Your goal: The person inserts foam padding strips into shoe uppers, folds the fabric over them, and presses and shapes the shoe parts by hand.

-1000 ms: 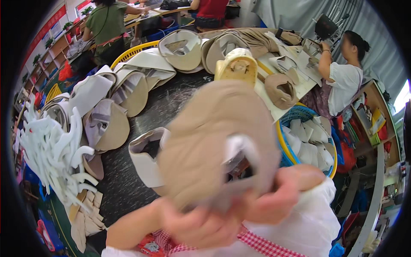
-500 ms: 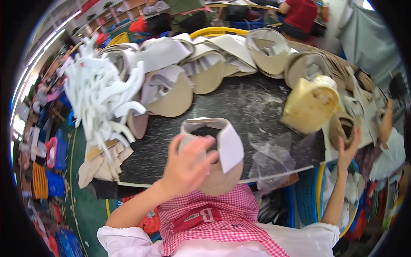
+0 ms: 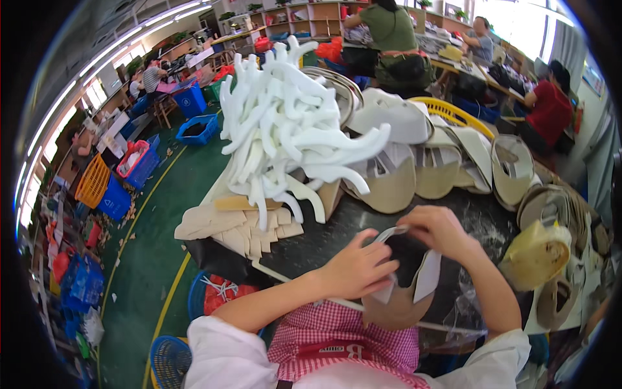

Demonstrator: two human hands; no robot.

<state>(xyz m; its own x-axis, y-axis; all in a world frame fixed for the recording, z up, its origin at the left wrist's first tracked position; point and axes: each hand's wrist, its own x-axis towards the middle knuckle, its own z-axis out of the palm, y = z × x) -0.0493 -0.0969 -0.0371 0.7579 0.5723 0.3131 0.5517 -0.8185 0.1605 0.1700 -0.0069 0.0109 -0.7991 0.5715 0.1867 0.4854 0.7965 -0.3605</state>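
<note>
In front of me, over the near edge of the table, is a beige shoe upper (image 3: pixel 400 310) with white lining flaps and an open collar. My right hand (image 3: pixel 442 231) pinches the back rim of its collar, fingertips together. My left hand (image 3: pixel 363 267) is closed at the upper's left side, fingers curled over the collar edge; my fingers partly hide that edge. Just beyond my left hand lies a large heap of white foam strips (image 3: pixel 285 123). Several similar beige uppers (image 3: pixel 387 185) with white linings are lined up along the far side.
The black tabletop (image 3: pixel 330 243) carries a stack of beige fabric pieces (image 3: pixel 236 227) at left. A yellowed plastic container (image 3: pixel 536 254) stands at right near more uppers. Clear plastic film (image 3: pixel 468 308) lies near the front edge. Floor bins and seated people are farther off.
The view has swung left. My right hand has come from the far right, by another upper, to the collar in front of me. My left hand has moved onto its left side.
</note>
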